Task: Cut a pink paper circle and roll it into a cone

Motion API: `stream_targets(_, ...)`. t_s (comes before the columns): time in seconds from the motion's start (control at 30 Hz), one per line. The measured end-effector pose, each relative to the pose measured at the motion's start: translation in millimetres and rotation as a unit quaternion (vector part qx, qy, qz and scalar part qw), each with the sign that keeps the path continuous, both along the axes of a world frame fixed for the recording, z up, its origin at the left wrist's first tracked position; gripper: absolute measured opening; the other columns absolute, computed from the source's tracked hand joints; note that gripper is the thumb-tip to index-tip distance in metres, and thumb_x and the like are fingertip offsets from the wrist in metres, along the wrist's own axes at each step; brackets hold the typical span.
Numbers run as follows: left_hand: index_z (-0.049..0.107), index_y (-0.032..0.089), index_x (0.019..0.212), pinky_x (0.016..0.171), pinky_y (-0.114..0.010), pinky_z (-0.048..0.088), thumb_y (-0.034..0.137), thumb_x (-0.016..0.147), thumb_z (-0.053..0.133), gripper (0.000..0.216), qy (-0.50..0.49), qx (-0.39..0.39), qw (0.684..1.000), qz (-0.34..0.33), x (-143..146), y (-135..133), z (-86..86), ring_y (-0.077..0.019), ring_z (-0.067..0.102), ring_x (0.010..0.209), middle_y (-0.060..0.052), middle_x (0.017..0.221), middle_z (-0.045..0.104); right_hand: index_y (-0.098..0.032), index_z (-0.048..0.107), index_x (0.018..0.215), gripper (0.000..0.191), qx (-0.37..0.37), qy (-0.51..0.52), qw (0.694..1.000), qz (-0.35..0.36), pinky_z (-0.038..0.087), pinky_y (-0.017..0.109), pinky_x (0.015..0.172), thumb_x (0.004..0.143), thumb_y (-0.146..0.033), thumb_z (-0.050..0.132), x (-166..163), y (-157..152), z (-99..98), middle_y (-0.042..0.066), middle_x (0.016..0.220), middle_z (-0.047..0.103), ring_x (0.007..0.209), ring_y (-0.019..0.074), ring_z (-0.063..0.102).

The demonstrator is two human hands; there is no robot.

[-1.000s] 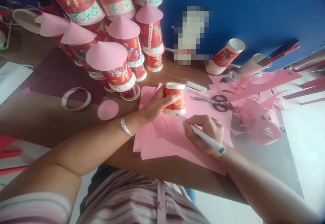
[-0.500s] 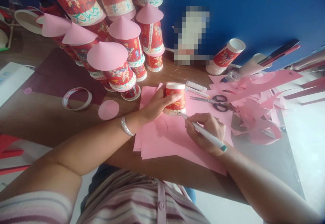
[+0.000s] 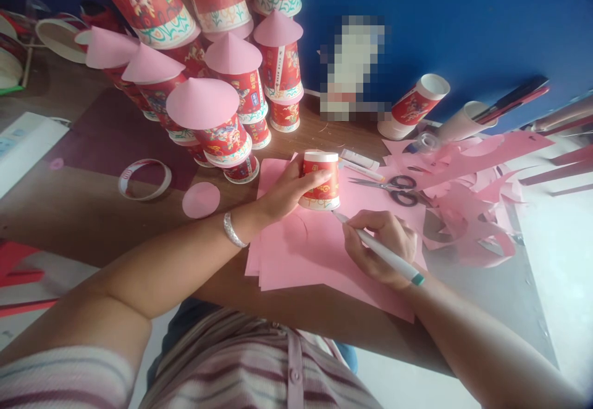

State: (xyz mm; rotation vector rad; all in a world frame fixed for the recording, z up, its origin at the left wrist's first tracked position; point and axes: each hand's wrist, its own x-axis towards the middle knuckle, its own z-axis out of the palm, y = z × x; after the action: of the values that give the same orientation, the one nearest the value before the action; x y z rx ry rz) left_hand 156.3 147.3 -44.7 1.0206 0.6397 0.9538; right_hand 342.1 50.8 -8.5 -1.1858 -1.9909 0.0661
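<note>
We have the red paper cup [image 3: 325, 185] in our left fingers [image 3: 315, 180], which are closed round its far-left side with the thumb laid across the front; the other left fingers are hidden behind the wall, so we cannot tell how they are spread. The cup's long axis stands close to upright, though we cannot tell which end is open. Our right fingers [image 3: 375, 219] are drawn together in a pinch round the white marker [image 3: 391, 259], and they sit to the right of the cup and nearer to us, apart from its wall. So the left is the nearer hand, touching the cup, while the right reaches it only by the marker. That marker's long axis slants from its green end, over the right wrist, forward and leftward to the tip, just beside the cup's lower edge; whether it touches we cannot tell. The relation we judge to matter most is this small one between tip and white bottom band, where faint drawn marks show. Under both sets of fingers lies pink paper [image 3: 296, 267] on the worktop [image 3: 115, 223], and beyond the right fingers we see the scissors [image 3: 373, 184], blades pointing towards the cup
</note>
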Motion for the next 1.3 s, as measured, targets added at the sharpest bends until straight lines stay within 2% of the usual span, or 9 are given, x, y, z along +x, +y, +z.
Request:
stream_targets(0.23,0.065,0.019,0.109,0.084,-0.032,0.057,0.045,0.088,0.082,0.037,0.005,0.009,1.000,0.008,1.1,0.9,-2.4,-0.0189,0.067,0.090,-0.005,0.097,0.069,-0.030,0.059,0.096,0.015,0.035,0.010,0.999,0.027,0.057,0.032,0.047,0.095,-0.016,0.062,-3.2,3.0,-7.9,-0.003,0.069,0.077,0.050,0.0188,0.072)
stream_targets(0.5,0.067,0.019,0.108,0.078,-0.029,0.054,0.046,0.089,0.081,0.036,0.012,0.018,1.000,0.001,1.1,0.8,-2.0,-0.0163,0.064,0.085,-0.004,0.095,0.067,-0.028,0.060,0.095,0.016,0.039,0.031,0.998,0.042,0.057,0.028,0.047,0.094,-0.012,0.062,-4.9,6.7,-11.6,-0.004,0.069,0.077,0.051,0.0170,0.073)
stream_targets(0.77,0.066,0.018,0.099,0.073,-0.028,0.053,0.047,0.090,0.080,0.033,0.002,0.032,0.999,-0.010,3.1,0.5,-0.1,-0.0151,0.062,0.080,-0.003,0.090,0.065,-0.025,0.059,0.093,0.017,0.049,0.037,0.997,0.048,0.056,0.021,0.051,0.093,-0.009,0.064,-7.4,8.4,-12.9,-0.004,0.070,0.078,0.054,0.0138,0.075)
stream_targets(0.93,0.064,0.019,0.104,0.073,-0.027,0.053,0.047,0.087,0.084,0.038,0.016,0.022,1.000,-0.008,2.5,2.3,-4.5,-0.0153,0.063,0.083,-0.003,0.093,0.065,-0.025,0.059,0.093,0.017,0.052,0.038,0.996,0.054,0.057,0.020,0.053,0.093,-0.009,0.064,-8.3,9.9,-13.2,-0.004,0.071,0.077,0.054,0.0123,0.074)
stream_targets(1.17,0.065,0.018,0.102,0.075,-0.027,0.054,0.047,0.086,0.083,0.038,0.017,0.019,1.000,-0.014,2.7,2.5,-2.1,-0.0159,0.064,0.083,-0.003,0.092,0.066,-0.026,0.059,0.098,0.020,0.034,0.051,0.993,0.097,0.057,0.022,0.052,0.093,-0.008,0.065,-5.7,7.8,-9.6,-0.005,0.069,0.073,0.054,0.0130,0.071)
stream_targets(1.3,0.067,0.017,0.104,0.077,-0.028,0.056,0.046,0.087,0.082,0.037,0.000,0.011,1.000,-0.016,2.1,1.2,1.1,-0.0169,0.066,0.085,-0.004,0.094,0.068,-0.026,0.060,0.106,0.022,0.032,0.043,0.987,0.149,0.058,0.026,0.054,0.096,-0.006,0.061,-0.9,8.5,-6.3,-0.002,0.074,0.073,0.057,0.0139,0.069)
